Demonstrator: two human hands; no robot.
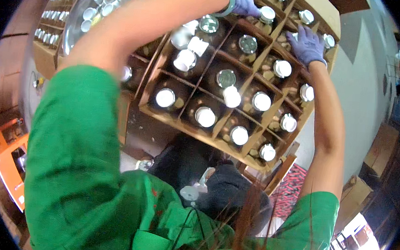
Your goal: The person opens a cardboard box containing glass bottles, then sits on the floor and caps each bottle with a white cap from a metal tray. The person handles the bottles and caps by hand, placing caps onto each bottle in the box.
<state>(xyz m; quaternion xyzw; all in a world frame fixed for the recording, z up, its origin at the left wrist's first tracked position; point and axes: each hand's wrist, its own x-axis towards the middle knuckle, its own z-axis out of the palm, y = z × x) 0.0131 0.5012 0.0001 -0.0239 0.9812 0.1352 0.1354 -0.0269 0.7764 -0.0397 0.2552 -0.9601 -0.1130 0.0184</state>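
A cardboard box (pixel 186 125) with cardboard dividers holds glass bottles or jars, most with white caps. My left hand (pixel 244 1), in a purple glove with a green band at the wrist, is at the box's far side, its fingers against a white-capped bottle (pixel 267 14). My right hand (pixel 306 44), gloved alike, lies spread over a cell near the right side, fingertips at a partly hidden white cap. Several cells show bottles with bare glass tops, such as one bottle (pixel 226 78) near the middle. Loose white caps (pixel 198 46) lie on and beside bottles at the left.
A clear bag or tub of white caps (pixel 89 13) stands at the upper left, partly behind my left arm. Beyond it is another box of capped bottles (pixel 49 25). An orange object (pixel 10 163) is at the far left. Cardboard boxes (pixel 381 150) stand at the right.
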